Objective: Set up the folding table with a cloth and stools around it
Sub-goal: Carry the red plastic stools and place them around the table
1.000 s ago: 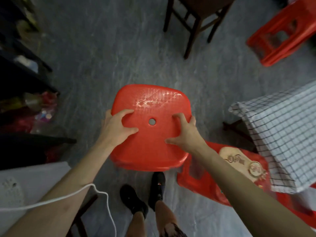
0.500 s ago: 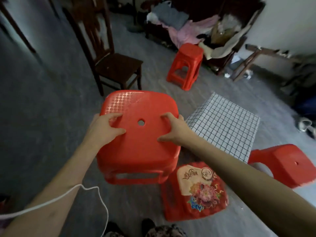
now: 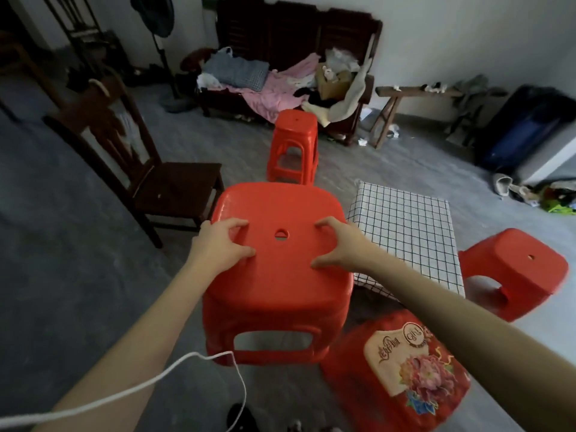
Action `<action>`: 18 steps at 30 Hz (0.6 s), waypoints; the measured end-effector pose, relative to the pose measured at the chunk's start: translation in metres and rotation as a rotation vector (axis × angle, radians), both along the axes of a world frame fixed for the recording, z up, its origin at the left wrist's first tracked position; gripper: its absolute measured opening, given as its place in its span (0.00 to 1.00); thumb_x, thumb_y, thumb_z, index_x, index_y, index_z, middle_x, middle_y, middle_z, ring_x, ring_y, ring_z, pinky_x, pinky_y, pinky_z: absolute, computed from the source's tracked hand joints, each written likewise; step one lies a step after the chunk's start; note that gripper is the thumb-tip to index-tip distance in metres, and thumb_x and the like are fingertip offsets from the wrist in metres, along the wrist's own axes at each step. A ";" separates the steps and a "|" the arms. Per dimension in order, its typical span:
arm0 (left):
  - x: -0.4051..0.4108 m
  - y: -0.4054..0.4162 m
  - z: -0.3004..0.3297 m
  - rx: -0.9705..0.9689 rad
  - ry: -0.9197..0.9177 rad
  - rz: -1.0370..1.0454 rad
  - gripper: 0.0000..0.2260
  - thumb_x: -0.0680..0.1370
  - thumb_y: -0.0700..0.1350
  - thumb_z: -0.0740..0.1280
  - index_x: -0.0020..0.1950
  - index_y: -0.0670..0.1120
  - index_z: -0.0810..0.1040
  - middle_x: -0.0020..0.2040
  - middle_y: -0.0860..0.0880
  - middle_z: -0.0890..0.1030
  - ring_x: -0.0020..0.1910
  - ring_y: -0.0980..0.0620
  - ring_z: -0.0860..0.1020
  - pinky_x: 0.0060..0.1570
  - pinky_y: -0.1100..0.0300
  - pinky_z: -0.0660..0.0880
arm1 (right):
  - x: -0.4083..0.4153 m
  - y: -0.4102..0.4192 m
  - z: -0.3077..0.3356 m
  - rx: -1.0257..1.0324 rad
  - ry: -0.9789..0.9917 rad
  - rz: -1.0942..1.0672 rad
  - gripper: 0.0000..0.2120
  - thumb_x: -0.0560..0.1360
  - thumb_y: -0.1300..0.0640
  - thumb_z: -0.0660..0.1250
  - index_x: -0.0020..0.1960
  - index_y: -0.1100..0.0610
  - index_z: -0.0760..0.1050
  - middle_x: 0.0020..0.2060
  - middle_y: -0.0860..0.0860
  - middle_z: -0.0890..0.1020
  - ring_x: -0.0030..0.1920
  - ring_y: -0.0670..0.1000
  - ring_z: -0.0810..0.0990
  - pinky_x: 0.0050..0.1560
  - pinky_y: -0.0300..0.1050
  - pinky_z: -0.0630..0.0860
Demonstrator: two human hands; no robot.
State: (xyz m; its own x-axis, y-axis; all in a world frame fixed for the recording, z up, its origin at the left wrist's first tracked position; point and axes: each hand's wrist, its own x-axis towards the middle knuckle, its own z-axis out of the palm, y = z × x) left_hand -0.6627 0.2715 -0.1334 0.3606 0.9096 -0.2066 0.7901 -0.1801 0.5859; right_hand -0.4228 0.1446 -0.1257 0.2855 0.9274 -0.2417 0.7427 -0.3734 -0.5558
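We are pressing our left hand (image 3: 219, 244) and our right hand (image 3: 339, 246) onto the seat of a red stool (image 3: 280, 275), one on each side of the small round hole in its middle. On both hands the fingers are curling like claws, with the fingertips and thumbs bearing down on the plastic; they are not wrapping round any edge. The stool is sitting upright in front of us, its right side just beside the folding table (image 3: 405, 232), which is wearing a white checked cloth (image 3: 414, 213) that is hanging over its near edge.

Three more stools are standing around the table. A tall red stool (image 3: 294, 145) is beyond the far left corner, a low red stool (image 3: 514, 272) is touching the right side, and a patterned stool (image 3: 402, 369) with a flower print on its seat is lying close to the near edge, low to our right.

A dark wooden chair (image 3: 156, 179) is standing to the left. Against the far wall a wooden bench (image 3: 293, 35) is holding heaps of clothes (image 3: 265, 88) and an open cardboard box (image 3: 333, 81); we cannot tell what the box is holding. A white cord (image 3: 124, 391) is trailing across our left forearm
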 end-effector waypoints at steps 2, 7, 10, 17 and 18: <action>0.003 0.025 0.001 0.010 0.006 -0.041 0.35 0.54 0.66 0.73 0.61 0.67 0.76 0.65 0.43 0.74 0.61 0.42 0.75 0.64 0.45 0.72 | -0.005 0.011 0.001 0.012 0.009 -0.051 0.42 0.61 0.47 0.81 0.71 0.47 0.66 0.54 0.51 0.71 0.62 0.56 0.68 0.59 0.45 0.67; 0.013 0.066 -0.001 0.007 0.043 -0.133 0.30 0.60 0.64 0.75 0.62 0.65 0.76 0.64 0.44 0.72 0.61 0.40 0.74 0.66 0.45 0.70 | -0.011 0.033 -0.004 0.016 0.025 -0.168 0.42 0.61 0.47 0.81 0.71 0.46 0.66 0.57 0.53 0.73 0.63 0.55 0.68 0.56 0.43 0.66; 0.019 0.094 -0.006 -0.001 0.038 -0.162 0.30 0.57 0.65 0.73 0.60 0.65 0.77 0.62 0.44 0.75 0.60 0.42 0.76 0.64 0.46 0.71 | -0.013 0.047 -0.008 0.008 0.030 -0.213 0.43 0.61 0.47 0.81 0.72 0.45 0.66 0.60 0.57 0.73 0.64 0.56 0.68 0.59 0.44 0.67; 0.049 0.146 -0.024 -0.050 0.110 -0.226 0.28 0.64 0.57 0.78 0.62 0.64 0.75 0.63 0.45 0.70 0.61 0.40 0.74 0.65 0.47 0.70 | 0.011 0.097 -0.036 -0.020 0.069 -0.273 0.44 0.60 0.47 0.81 0.73 0.44 0.65 0.61 0.58 0.70 0.65 0.56 0.67 0.63 0.44 0.66; 0.055 0.156 -0.027 -0.057 0.116 -0.228 0.28 0.63 0.57 0.78 0.61 0.64 0.75 0.62 0.45 0.71 0.60 0.40 0.75 0.65 0.47 0.71 | 0.016 0.107 -0.042 -0.027 0.075 -0.274 0.44 0.60 0.46 0.81 0.72 0.44 0.65 0.61 0.58 0.70 0.64 0.56 0.68 0.62 0.44 0.67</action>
